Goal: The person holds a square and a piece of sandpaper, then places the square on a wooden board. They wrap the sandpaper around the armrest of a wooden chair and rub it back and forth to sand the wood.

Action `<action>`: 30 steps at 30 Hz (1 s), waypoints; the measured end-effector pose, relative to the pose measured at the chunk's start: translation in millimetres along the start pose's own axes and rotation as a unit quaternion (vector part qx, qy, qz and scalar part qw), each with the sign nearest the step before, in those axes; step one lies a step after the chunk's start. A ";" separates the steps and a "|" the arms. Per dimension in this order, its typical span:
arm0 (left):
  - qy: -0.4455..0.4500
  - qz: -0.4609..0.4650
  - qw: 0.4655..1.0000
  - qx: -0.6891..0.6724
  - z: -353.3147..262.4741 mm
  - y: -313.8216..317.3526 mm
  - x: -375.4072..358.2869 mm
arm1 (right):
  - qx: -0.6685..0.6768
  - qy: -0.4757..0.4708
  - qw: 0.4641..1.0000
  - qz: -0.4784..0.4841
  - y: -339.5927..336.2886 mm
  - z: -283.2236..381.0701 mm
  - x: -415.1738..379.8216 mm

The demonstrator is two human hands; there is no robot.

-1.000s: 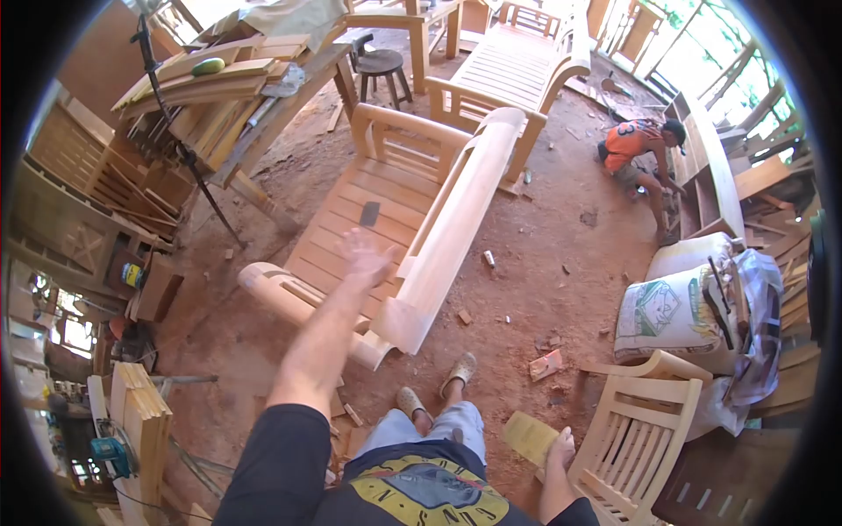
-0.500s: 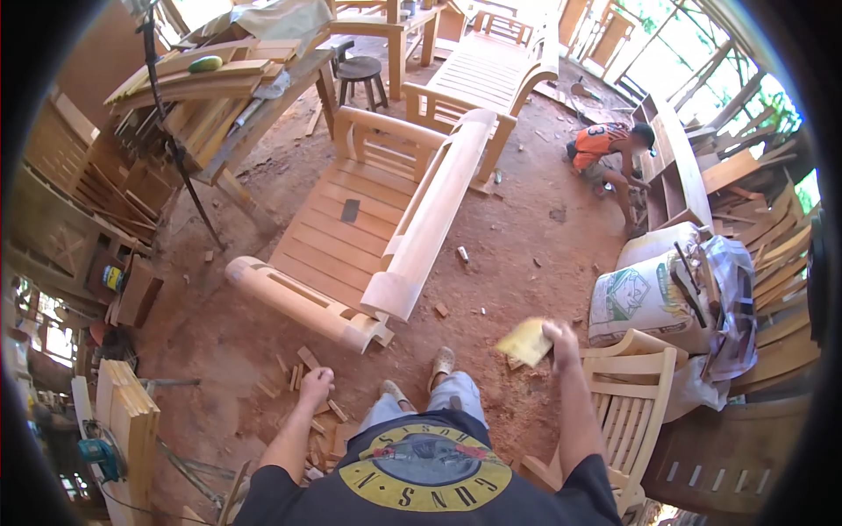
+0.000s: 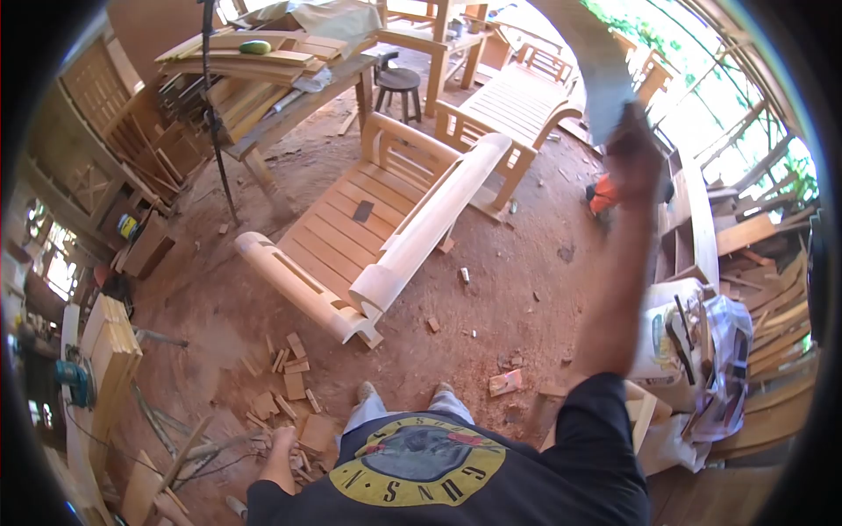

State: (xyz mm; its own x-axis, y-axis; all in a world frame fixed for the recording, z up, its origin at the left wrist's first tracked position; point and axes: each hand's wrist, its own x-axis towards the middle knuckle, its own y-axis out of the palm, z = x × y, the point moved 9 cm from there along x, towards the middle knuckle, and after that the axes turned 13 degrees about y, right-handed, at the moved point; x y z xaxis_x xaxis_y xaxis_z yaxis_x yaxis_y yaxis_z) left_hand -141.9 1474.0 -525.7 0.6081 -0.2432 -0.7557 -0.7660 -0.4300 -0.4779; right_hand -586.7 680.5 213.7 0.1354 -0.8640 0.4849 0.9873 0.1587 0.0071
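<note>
My right hand (image 3: 633,153) is raised high at the upper right, dark against the light and smeared by motion. Its fingers are closed on a thin sheet that looks like sandpaper (image 3: 596,66), bent and blurred above the hand. Low at my left side hangs my left hand (image 3: 281,438), over scattered wood offcuts (image 3: 294,384); its fingers are mostly hidden from above. In front of me stands an unpainted wooden armchair (image 3: 338,223) with slats and rounded arms, apart from both hands. A small dark rectangular piece (image 3: 362,210) lies on its slats.
A long slatted bench (image 3: 517,101) stands behind the armchair. A workbench (image 3: 298,88) piled with boards is at upper left, by a round stool (image 3: 397,81). White sacks (image 3: 662,329) and stacked wood (image 3: 781,307) line the right. A person in orange (image 3: 603,195) is mostly hidden behind my arm.
My right hand has swung up from low beside the slatted chair, carrying the sheet with it. My left hand has dropped back toward my side. The view has shifted slightly.
</note>
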 end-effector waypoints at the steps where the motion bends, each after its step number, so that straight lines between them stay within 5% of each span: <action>1: 0.031 0.076 0.997 0.014 1.0 27.4 -1.1 | -0.109 0.040 0.993 -0.018 1.7 -73.4 -3.9; 2: 0.065 0.148 0.986 0.024 0.9 54.4 -5.0 | -0.270 0.104 0.957 0.000 8.1 -164.6 -16.8; 3: 0.097 0.221 0.970 0.037 2.2 78.0 -14.4 | -0.492 0.168 0.850 0.089 13.3 -276.1 -56.6; 4: 0.040 0.201 0.934 -0.292 -8.0 101.2 -43.9 | -0.681 0.190 0.665 0.241 3.2 -389.0 -130.5; 5: 0.067 0.151 0.958 -0.233 -22.9 103.8 -65.6 | -0.735 0.213 0.529 0.367 -31.6 -469.9 -232.2; 7: 0.100 0.045 0.989 -0.096 -91.5 104.0 -148.4 | -0.685 0.390 0.479 0.387 -138.8 -548.0 -401.4; 8: 0.137 0.001 0.980 -0.147 -78.9 110.5 -148.2 | -0.666 0.470 0.465 0.346 -195.8 -561.7 -465.4; 10: 0.141 -0.014 0.976 -0.165 -71.0 128.2 -175.5 | -0.629 0.628 0.406 0.214 -295.1 -498.7 -554.2; 11: 0.141 -0.022 0.976 -0.163 -56.7 124.3 -191.3 | -0.604 0.642 0.356 0.311 -317.5 -477.4 -589.7; 17: 0.111 0.026 0.993 0.037 -20.0 158.7 -176.3 | -0.592 0.655 0.369 0.291 -391.3 -464.8 -627.8; 18: 0.104 0.023 0.992 0.063 -49.8 159.4 -181.4 | -0.648 0.489 0.367 0.454 -374.8 -499.3 -630.1; 22: 0.215 0.057 0.969 0.109 -150.7 179.6 -156.9 | -0.527 0.598 0.592 0.117 -288.9 -445.4 -536.1; 24: 0.260 0.057 0.963 0.052 -215.6 190.4 -164.5 | -0.426 0.586 0.671 0.156 -234.3 -459.9 -514.7; 26: 0.307 0.031 0.941 0.136 -291.1 194.4 -193.8 | -0.356 0.557 0.736 0.143 -167.8 -393.2 -462.0; 30: 0.371 0.034 0.913 0.165 -376.3 217.9 -217.1 | -0.304 0.463 0.808 0.200 -93.7 -345.7 -403.8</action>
State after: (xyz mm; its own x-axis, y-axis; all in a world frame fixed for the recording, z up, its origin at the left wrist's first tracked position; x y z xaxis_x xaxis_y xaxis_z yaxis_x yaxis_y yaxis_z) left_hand -362.2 1106.0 -297.3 0.4378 -0.8344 -0.3349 -0.7536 -0.1375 -0.6428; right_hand -705.2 849.4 -285.1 0.1797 -0.8337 -0.5221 0.6699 0.4924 -0.5557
